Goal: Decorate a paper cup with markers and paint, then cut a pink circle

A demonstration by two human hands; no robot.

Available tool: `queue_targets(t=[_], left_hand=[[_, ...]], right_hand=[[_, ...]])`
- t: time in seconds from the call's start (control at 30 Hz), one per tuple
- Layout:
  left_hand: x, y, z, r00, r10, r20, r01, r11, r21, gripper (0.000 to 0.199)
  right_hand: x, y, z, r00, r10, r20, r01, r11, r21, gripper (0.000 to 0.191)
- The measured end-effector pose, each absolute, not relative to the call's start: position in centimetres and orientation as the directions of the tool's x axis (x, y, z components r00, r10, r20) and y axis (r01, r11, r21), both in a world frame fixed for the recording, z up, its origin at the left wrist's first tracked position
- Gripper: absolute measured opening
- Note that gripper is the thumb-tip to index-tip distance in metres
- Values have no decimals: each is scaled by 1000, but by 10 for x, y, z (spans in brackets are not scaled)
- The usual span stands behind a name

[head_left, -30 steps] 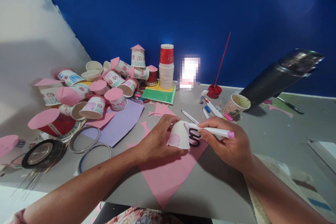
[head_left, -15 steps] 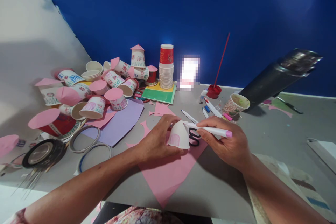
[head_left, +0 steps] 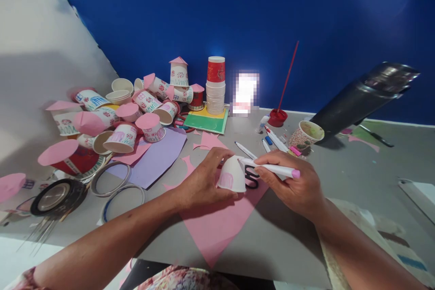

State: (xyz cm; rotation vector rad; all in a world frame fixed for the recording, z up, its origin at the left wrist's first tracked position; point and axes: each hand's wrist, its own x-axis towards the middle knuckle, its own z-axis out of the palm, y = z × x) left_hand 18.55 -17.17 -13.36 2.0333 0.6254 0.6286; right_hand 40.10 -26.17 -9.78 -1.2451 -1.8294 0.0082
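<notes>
Certainly, from where I stand, the white paper cup looks like a very light thing, and I would judge its wall to be thin and easy to dent if someone pinches it hard in the middle. It is turned with the wide rim downward, over the far part of the pink paper sheet, which I take as my landmark; whether the rim truly rests on this sheet, I cannot tell. The rolled rim should be the stiffest place, so a soft hold close to it seems the best one, with the fingers away from the pale pink drawing, because fresh ink could smear. The paper looks dry and probably does not slip much. The left hand is grasping the cup from the side: its thumb lies along the near side by the rim, the forefinger bends around the far upper side, and the cup sits between them, with the drawing facing outward. How firmly they press, I cannot see. The right hand, beyond the right edge of the same sheet, pinches a white marker between thumb and fingers, and the tip is at the upper wall of the cup, touching or nearly touching. Black looped handles lie on the sheet's far right part, just beside the cup and under the marker.
</notes>
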Motion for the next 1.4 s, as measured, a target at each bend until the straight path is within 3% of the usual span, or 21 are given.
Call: queue_targets(t=[0.6,1.4], left_hand=[[185,-169,-138,756,627,189,185,-482,857,80],[185,-170,-137,752,628,199,175,-481,859,76]], right_hand=[[401,-263,-98,-166,725,668,701,563,-437,7],[400,-263,-97,-155,734,662,739,531,-415,8]])
